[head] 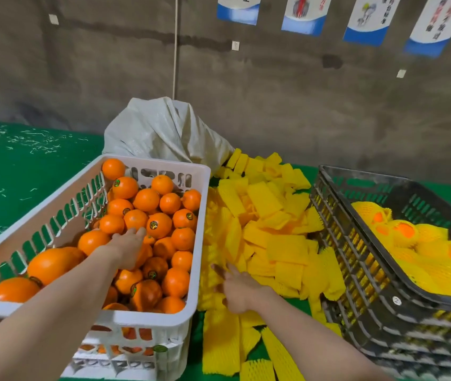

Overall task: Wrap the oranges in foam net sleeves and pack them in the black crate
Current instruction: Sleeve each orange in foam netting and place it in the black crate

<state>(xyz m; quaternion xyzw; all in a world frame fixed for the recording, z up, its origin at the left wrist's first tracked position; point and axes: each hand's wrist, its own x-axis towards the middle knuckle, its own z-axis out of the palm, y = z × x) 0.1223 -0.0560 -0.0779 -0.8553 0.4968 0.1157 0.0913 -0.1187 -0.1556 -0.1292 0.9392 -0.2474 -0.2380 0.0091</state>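
Neither hand grasps anything: our left hand (129,248) lies with straight fingers on the oranges (150,204) inside the white crate (163,164), and our right hand (239,291) spreads over the foam net sleeves (268,215) just right of it. The black crate (356,243), partly filled, sits further right. We should take one top orange and pinch a single sleeve free.

I count one white crate (202,188) at the left edge of the worktop (26,174), with about twenty-five loose oranges (159,225) showing on top; those beneath I cannot count. The foam net sleeves (265,215) make one pile in the middle, too many to number. At the right edge stand stacked black crates (356,265), at least two, with at least five wrapped oranges (403,232) in the top one. At the back edge is one white sack (163,127). Four posters (304,15) hang behind.
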